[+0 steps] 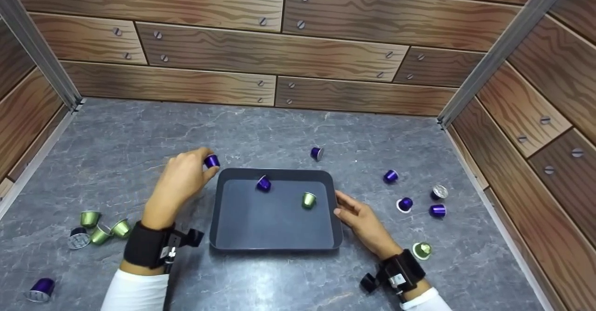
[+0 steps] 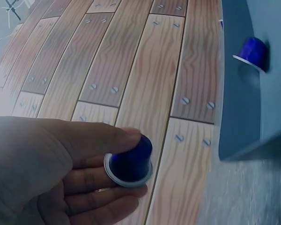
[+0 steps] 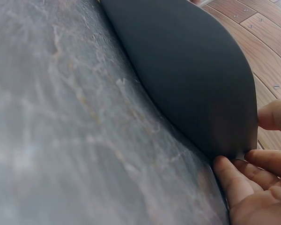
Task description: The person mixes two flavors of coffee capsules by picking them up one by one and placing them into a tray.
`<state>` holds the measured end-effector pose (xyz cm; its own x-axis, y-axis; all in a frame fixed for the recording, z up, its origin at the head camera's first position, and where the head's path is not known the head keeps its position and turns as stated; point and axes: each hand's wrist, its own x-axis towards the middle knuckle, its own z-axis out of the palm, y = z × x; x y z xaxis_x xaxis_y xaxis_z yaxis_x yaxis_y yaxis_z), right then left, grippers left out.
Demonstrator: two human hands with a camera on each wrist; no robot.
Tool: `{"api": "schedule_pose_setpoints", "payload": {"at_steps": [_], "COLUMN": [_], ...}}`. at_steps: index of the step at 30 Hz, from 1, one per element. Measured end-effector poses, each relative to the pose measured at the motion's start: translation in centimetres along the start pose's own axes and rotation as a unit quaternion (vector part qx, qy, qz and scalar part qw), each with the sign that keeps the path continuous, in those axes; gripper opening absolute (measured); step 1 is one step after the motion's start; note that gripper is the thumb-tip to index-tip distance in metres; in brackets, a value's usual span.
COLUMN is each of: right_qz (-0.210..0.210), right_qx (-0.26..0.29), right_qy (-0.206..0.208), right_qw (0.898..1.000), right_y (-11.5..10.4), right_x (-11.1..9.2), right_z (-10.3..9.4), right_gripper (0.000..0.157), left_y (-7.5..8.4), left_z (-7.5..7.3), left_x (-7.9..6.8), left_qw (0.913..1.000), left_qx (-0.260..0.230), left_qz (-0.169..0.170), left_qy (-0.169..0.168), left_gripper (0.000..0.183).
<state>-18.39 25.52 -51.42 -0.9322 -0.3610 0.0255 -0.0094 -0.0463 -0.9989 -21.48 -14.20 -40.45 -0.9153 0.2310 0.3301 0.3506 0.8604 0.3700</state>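
Note:
Beyond the upper left corner of a dark grey tray [image 1: 274,229], my left hand [image 1: 177,183] pinches a purple coffee capsule [image 1: 212,161] between thumb and fingers. The left wrist view shows that capsule [image 2: 131,161] with its silver rim downward. Inside the tray lie a purple capsule [image 1: 264,184] near the far wall and a green capsule [image 1: 308,200] to the right. My right hand [image 1: 368,227] holds the tray's right side. In the right wrist view its thumb is at the upper rim and its fingertips [image 3: 225,164] touch the lower edge.
Several green capsules [image 1: 90,219] and a dark one [image 1: 79,238] cluster at left, with a purple capsule [image 1: 41,289] nearer. Another purple capsule [image 1: 317,153] lies behind the tray. Several capsules [image 1: 390,176] are scattered at right, including a green one [image 1: 422,250]. Wood-patterned walls [image 1: 209,45] enclose the surface.

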Motion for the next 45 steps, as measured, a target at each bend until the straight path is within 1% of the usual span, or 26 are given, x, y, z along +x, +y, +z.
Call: {"api": "schedule_pose_setpoints", "payload": {"at_steps": [9, 15, 20, 23, 27, 31, 35, 37, 40, 45], "right_qz": [-0.006, -0.005, -0.002, 0.004, 0.013, 0.018, 0.015, 0.012, 0.01, 0.003], "right_qx": [-0.017, -0.006, -0.002, -0.001, -0.002, -0.001, -0.012, -0.015, -0.017, -0.007], "right_qy": [0.006, 0.008, 0.002, 0.004, 0.004, -0.004, -0.006, -0.003, -0.001, -0.014], "right_qw": [1.0, 1.0, 1.0, 1.0, 1.0, 1.0, 1.0, 1.0, 1.0, 1.0], "right_y": [-0.1, 0.0, 0.0, 0.0, -0.1, -0.4, -1.2, -1.7, -2.1, -2.2], "right_x": [0.0, 0.0, 0.1, 0.1, 0.1, 0.0, -0.2, -0.3, -0.4, -0.4], "right_z": [0.2, 0.2, 0.2, 0.2, 0.1, 0.1, 0.5, 0.8, 1.1, 1.1], "right_gripper": [0.062, 0.061, 0.061, 0.06, 0.058, 0.056, 0.055, 0.056, 0.056, 0.056], "left_y": [1.4, 2.2, 2.5, 2.5, 2.4, 2.3, 2.2, 2.2, 2.2, 2.1], "left_z": [1.6, 2.8, 3.8, 4.4, 5.1, 5.6, 5.9, 6.0, 6.2, 6.2], "left_x": [1.3, 1.9, 2.2, 2.2, 2.2, 2.2, 2.1, 2.1, 2.1, 1.9], "left_qw": [0.9989, 0.9948, 0.9902, 0.9897, 0.9913, 0.9905, 0.9873, 0.9865, 0.9868, 0.9888], "left_qx": [0.003, -0.014, -0.002, 0.003, 0.0, -0.011, -0.006, 0.002, 0.01, 0.012], "left_qz": [-0.028, -0.049, -0.067, -0.06, -0.043, -0.045, -0.051, -0.048, -0.041, -0.016], "left_qy": [-0.038, -0.089, -0.122, -0.13, -0.125, -0.13, -0.15, -0.157, -0.156, -0.148], "left_gripper": [0.035, 0.032, 0.032, 0.031, 0.027, 0.028, 0.032, 0.032, 0.03, 0.027]}}
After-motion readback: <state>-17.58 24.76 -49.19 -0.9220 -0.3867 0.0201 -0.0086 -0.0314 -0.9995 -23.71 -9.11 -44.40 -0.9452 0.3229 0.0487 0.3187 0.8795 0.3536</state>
